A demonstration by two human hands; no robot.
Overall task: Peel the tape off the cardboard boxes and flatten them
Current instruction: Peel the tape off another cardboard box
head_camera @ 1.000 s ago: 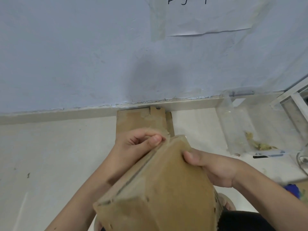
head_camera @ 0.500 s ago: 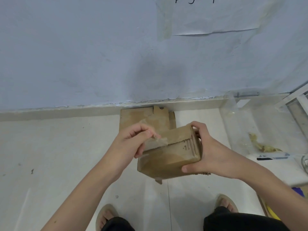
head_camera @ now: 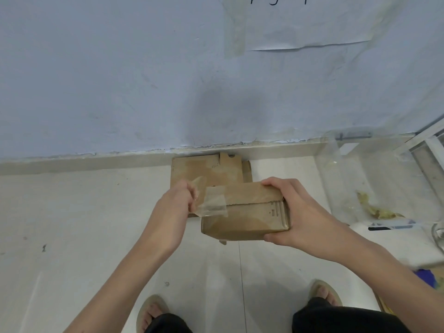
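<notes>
Matt brown cardboard box [head_camera: 245,212], clear glossy plastic tape [head_camera: 212,205], smooth pale tiled floor [head_camera: 84,224], matt painted wall [head_camera: 120,80].

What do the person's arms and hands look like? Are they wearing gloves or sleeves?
No gloves and no sleeves in view: the left hand and right hand are bare, and both forearms are uncovered to the frame's edge. No rings, watch or bracelets show. The fingernails look short.

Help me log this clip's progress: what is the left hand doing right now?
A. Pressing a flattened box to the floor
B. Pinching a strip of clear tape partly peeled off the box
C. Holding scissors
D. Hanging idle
B: the left hand pinches the clear tape, one end lifted off the box, which the right hand grips.
</notes>
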